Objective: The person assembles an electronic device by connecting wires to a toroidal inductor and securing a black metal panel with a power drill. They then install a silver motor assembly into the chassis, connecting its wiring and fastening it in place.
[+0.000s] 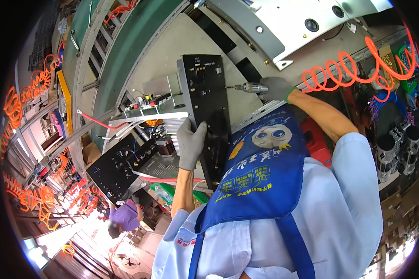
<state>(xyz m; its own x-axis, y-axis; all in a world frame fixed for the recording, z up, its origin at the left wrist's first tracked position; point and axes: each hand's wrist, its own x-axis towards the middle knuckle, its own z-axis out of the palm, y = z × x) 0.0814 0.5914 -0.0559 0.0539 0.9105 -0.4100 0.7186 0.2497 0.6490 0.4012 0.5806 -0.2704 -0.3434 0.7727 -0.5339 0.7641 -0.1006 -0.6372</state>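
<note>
A tall black metal panel (209, 102) stands on edge in front of me, with screws and small fittings on its face. My left hand (192, 144), in a grey glove, is closed round the panel's left edge, thumb on the near face. In a matching glove, my right hand (275, 88) grips a power screwdriver (250, 87). Its thin bit points left at the panel's right side; whether the tip touches a screw is too small to tell. Behind the panel, on its left, are a circuit board (149, 110) with coloured parts and a finned silver heat sink (173, 132).
A white and grey metal housing (307, 28) lies at the far right. Orange coiled air hoses (344, 69) hang at the right, more (46, 200) at the left. Another black unit (121, 165) stands lower left, near a person in purple (125, 216). A green curved conveyor (121, 60) runs behind.
</note>
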